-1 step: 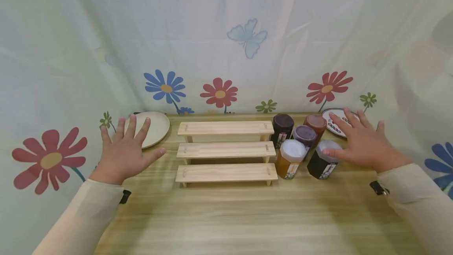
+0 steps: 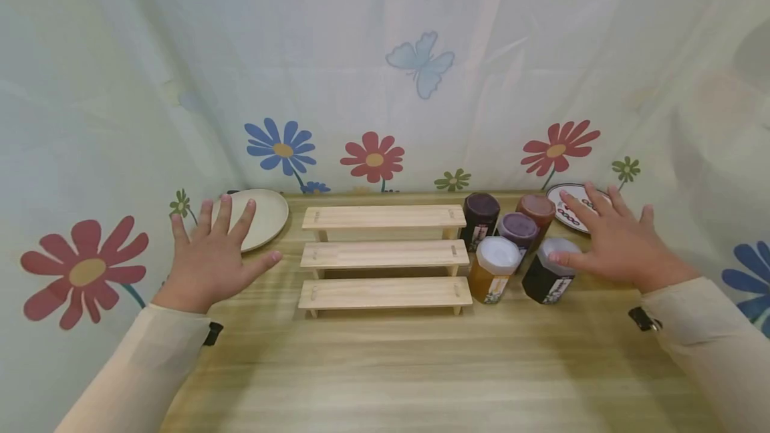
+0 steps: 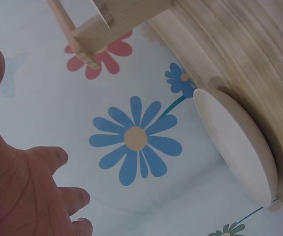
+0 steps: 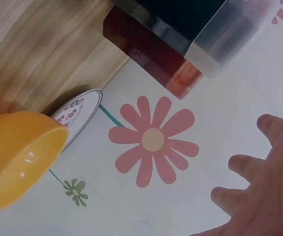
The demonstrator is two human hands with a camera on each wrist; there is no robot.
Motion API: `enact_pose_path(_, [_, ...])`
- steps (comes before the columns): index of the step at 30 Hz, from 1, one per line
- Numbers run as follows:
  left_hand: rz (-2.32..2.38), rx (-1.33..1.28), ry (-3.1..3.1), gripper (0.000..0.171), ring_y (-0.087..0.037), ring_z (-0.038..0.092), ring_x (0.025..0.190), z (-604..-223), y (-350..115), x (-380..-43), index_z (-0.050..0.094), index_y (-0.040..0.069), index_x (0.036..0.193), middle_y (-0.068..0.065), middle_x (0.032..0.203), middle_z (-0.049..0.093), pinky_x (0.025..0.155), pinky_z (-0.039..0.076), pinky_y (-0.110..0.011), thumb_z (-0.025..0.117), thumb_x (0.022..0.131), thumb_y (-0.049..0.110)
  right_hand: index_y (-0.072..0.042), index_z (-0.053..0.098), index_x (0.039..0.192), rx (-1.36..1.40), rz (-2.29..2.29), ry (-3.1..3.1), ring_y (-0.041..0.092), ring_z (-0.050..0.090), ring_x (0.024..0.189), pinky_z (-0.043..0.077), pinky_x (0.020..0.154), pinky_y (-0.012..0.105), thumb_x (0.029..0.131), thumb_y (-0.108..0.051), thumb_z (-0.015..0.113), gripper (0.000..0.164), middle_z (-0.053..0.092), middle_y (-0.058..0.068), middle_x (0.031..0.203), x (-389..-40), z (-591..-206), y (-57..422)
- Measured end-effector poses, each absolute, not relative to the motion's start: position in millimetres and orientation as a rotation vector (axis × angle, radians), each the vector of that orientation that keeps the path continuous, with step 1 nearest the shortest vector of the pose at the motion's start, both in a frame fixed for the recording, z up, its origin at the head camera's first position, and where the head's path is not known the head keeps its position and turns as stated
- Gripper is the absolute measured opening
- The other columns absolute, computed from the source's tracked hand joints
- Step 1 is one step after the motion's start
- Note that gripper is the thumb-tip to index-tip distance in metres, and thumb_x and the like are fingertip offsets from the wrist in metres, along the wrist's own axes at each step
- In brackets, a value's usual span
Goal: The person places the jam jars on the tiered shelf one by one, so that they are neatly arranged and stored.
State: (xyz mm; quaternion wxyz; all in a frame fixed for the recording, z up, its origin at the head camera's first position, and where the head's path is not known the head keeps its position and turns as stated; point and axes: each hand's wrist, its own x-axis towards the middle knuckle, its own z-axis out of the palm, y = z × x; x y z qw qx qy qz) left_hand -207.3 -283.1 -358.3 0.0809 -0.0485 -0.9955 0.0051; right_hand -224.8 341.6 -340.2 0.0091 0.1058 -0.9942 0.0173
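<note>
Hovering over a wood-grain table (image 2: 385, 366) before flower-printed cloth (image 2: 337, 52), left grip (image 2: 213, 256) and right grip (image 2: 622, 246) both spread.

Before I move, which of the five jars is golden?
The front-left jar, beside the right end of the nearest wooden shelf. Only its body is golden; the others are a dark front jar, dark back jar, purple jar and reddish jar.

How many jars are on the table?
5: dark-lidded jar back left, red jar back right, purple jar in the middle, amber jar front left, black jar front right. More could hide behind.
</note>
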Motion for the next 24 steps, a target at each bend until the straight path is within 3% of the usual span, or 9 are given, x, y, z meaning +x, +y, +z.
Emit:
enact_pose_path(10, [-0.036, -0.208, -2.968, 0.107, -0.060, 0.005, 0.156, -356.4, -283.0, -207.0, 0.017, 0.012, 0.170, -0.033, 0.171, 0.008, 0.115, -0.010, -0.082, 0.048, 0.094, 0.081, -0.015, 0.021, 0.169, 0.383, 0.167, -3.038, 0.062, 0.014, 0.152, 0.011, 0.102, 0.093, 0.085, -0.075, 0.071, 0.115, 0.017, 0.031, 0.170, -221.3, -338.6, 342.7])
enact_pose_path(17, [-0.121, -0.275, -2.988, 0.100, -0.058, 0.004, 0.157, -354.4, -280.0, -207.5, 0.018, 0.011, 0.170, -0.034, 0.171, 0.010, 0.115, -0.002, -0.083, 0.046, 0.099, 0.077, -0.006, 0.033, 0.164, 0.496, 0.368, -2.972, 0.056, 0.028, 0.148, 0.028, 0.113, 0.077, 0.082, -0.057, 0.085, 0.110, 0.032, 0.033, 0.163, -220.6, -339.6, 341.8])
enact_pose_path(24, [-0.195, -0.337, -2.981, 0.092, -0.058, 0.012, 0.155, -358.7, -276.2, -210.7, 0.022, 0.009, 0.169, -0.034, 0.170, 0.016, 0.118, 0.006, -0.081, 0.052, 0.103, 0.066, 0.000, 0.044, 0.157, 0.582, 0.552, -2.898, 0.053, 0.039, 0.143, 0.035, 0.110, 0.072, 0.081, -0.042, 0.091, 0.099, 0.044, 0.031, 0.157, -218.1, -346.7, 343.0])
